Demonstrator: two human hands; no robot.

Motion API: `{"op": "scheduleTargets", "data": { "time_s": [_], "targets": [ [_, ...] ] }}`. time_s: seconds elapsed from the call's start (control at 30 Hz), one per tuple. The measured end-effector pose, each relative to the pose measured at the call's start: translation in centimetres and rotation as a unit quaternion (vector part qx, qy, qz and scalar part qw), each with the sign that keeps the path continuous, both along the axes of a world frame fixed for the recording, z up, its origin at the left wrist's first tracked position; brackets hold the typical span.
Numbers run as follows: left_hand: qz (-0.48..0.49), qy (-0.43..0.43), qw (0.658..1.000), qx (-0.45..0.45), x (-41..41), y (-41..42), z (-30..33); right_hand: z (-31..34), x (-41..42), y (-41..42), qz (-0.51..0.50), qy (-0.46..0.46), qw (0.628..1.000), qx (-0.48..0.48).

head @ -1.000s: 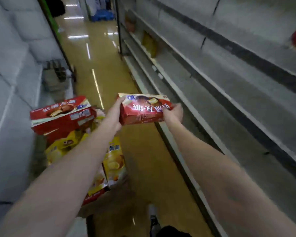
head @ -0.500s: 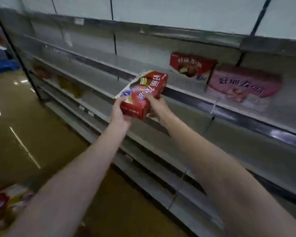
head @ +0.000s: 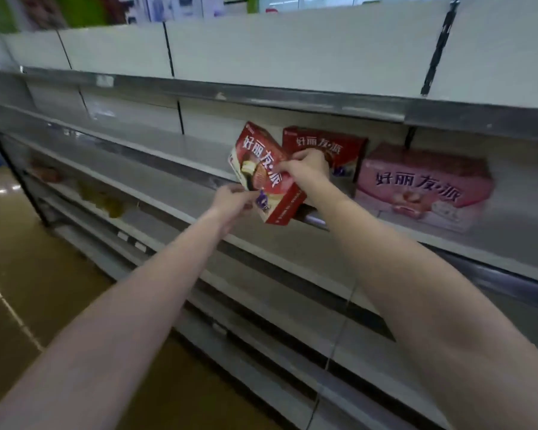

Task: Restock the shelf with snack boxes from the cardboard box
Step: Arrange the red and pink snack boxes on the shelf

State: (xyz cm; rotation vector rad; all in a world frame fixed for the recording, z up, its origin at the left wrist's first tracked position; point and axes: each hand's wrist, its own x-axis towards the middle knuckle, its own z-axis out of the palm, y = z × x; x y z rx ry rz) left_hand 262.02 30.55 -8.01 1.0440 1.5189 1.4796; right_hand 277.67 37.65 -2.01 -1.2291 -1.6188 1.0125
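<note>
Only the head view is on offer, so everything comes from there. A second ago the person stood looking down the aisle with the red snack box held flat over the floor, the stock pile at the lower left; half a second ago they had swung round to face the shelving. Now the red snack box (head: 263, 172) is up at the middle of the frame, tilted with its printed face toward us, its lower corner hanging just over the front lip of the shelf (head: 174, 147). That turn tells me the carry is over and the placing has begun; the box is not yet set down.

The left hand (head: 232, 198), centre frame, has its fingers curled in a pinch on the box's lower left edge. The right hand (head: 306, 167), just up and right of it, wraps over the box's right side, thumb on the printed face. Both hands grip; neither is open.

Right of the held box, a second red box (head: 326, 147) already stands on the shelf, partly hidden behind the right hand, and a pink box (head: 426, 186) sits beside that toward the right of the frame. I'd judge the open stretch of shelf to the left of the standing red box is where this one goes. The cardboard box is out of sight.
</note>
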Motion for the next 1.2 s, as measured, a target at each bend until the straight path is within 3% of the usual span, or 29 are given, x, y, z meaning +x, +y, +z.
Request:
{"op": "scheduleTargets", "data": {
  "time_s": [0.1,0.2,0.4,0.5,0.6,0.73,0.87,1.1,1.2],
  "targets": [
    [0.005,0.075,0.996,0.043,-0.6,2.8,1.4,1.2,-0.1,2.3,-0.038,-0.017,0.999,0.016],
    [-0.033,0.207,0.977,0.050,-0.8,6.0,2.3,1.9,-0.5,5.0,-0.049,-0.051,0.997,0.032],
    [-0.075,0.294,0.946,0.113,-1.7,13.8,2.9,3.0,-1.0,9.0,-0.040,-0.278,0.955,0.095],
    [-0.057,0.357,0.924,0.125,-2.9,17.7,2.3,2.8,-0.2,10.7,-0.031,-0.327,0.940,0.094],
    [-0.041,0.453,0.879,0.145,-3.9,21.1,2.2,3.3,0.9,11.4,-0.034,-0.371,0.922,0.103],
    [-0.098,0.590,0.774,0.211,-4.5,24.4,2.7,3.1,1.2,12.5,-0.076,-0.450,0.877,0.149],
    [-0.055,0.639,0.731,0.234,-3.9,26.0,2.2,1.7,1.1,13.1,-0.148,-0.508,0.824,0.202],
    [-0.054,0.616,0.754,0.220,-1.7,28.0,0.4,-1.5,0.3,15.9,-0.233,-0.502,0.812,0.185],
    [-0.039,0.611,0.757,0.226,-1.4,28.4,0.1,-2.5,-0.5,16.4,-0.271,-0.541,0.774,0.186]
  ]
}}
